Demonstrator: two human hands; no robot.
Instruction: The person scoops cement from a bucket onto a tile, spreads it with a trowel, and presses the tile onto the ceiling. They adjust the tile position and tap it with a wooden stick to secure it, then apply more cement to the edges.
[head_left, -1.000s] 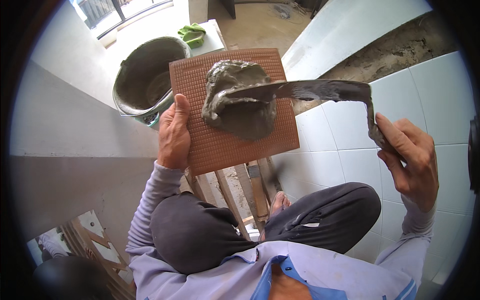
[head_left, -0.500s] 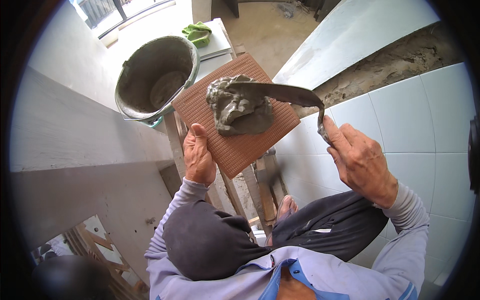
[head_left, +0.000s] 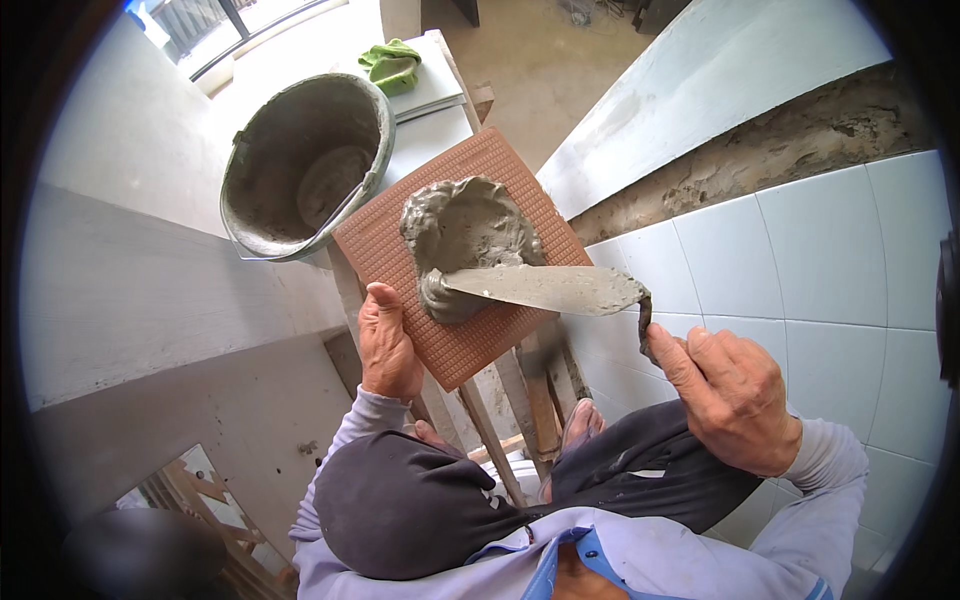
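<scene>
My left hand [head_left: 388, 345] grips the lower left edge of a reddish-brown tile [head_left: 470, 355], its thumb on top and the other fingers hidden beneath. The tile's ribbed back faces up, and a wet grey heap of mortar [head_left: 480, 225] sits on it, hollowed in the middle. In my right hand [head_left: 735, 395] is a trowel [head_left: 550, 287], fingers closed around its handle, which is mostly hidden. The trowel's blade lies flat across the near side of the mortar, its tip touching a small lump there.
Beyond the tile at the left stands a mortar-stained bucket [head_left: 250, 180]. A green cloth [head_left: 391, 66] rests on stacked white tiles [head_left: 428, 90]. Pale blue wall tiles [head_left: 830, 245] run along the right, below a rough mortar strip [head_left: 740, 150]. Wooden planks [head_left: 510, 385] lie under the held tile.
The trowel has swung from the far side of the mortar to its near side, its blade now turned flatter. A hollow has formed in the heap. My right hand is lower.
</scene>
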